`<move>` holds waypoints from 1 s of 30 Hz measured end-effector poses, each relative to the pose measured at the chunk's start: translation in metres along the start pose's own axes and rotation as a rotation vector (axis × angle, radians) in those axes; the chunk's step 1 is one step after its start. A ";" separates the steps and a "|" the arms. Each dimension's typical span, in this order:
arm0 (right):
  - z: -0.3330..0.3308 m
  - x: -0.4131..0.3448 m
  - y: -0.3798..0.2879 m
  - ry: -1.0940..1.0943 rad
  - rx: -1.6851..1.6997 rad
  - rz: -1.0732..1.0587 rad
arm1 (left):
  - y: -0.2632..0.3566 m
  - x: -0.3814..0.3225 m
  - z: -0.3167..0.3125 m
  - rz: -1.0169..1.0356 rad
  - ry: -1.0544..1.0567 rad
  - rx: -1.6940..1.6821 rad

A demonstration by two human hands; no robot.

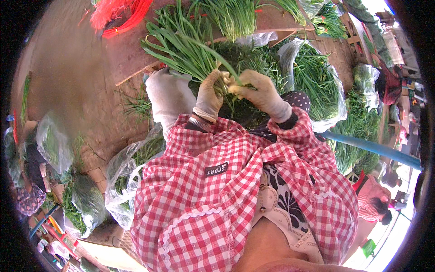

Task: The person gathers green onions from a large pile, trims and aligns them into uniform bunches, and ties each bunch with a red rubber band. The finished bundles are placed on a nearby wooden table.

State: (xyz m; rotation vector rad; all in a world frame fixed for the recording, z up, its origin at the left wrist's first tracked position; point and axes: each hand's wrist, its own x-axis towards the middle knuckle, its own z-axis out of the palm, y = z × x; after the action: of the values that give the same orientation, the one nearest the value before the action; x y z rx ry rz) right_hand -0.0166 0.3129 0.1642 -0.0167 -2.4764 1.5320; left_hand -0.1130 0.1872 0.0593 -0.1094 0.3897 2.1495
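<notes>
My left hand (210, 95), in a pale, soiled glove, is closed around the lower stems of a loose bunch of long green leafy vegetables, perhaps garlic chives (185, 51). The leaves fan out towards the upper left. Close to its right, my right hand (260, 90), gloved too, pinches a single green stalk (219, 57) near its base; the stalk arcs up and left over the bunch. Loose green leaves and trimmings (261, 61) lie beneath and beyond both hands.
Tied bundles of greens (231, 17) and red plastic ties (131, 18) lie on a low wooden board (125, 51). An open plastic bag of greens (316, 85) stands right, beside a blue pole (373, 146). Another clear bag (125, 183) sits lower left. People are at the far right.
</notes>
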 end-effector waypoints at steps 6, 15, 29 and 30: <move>-0.034 -0.039 0.032 0.009 -0.140 0.508 | 0.005 0.005 0.000 -0.011 -0.107 -0.099; 0.032 -0.032 0.022 -0.469 0.693 0.766 | 0.005 0.000 0.006 -0.043 0.001 -0.085; -0.073 -0.048 0.009 -0.152 -0.193 0.622 | 0.000 0.001 -0.018 -0.064 0.089 0.111; -0.067 -0.045 0.024 -0.444 -0.801 0.598 | 0.000 0.000 -0.018 -0.076 0.105 0.141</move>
State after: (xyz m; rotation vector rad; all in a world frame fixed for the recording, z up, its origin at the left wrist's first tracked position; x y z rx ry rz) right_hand 0.0376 0.3770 0.1628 -0.6615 -3.4980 0.5868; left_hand -0.1142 0.1816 0.0417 -0.1545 0.5876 2.0403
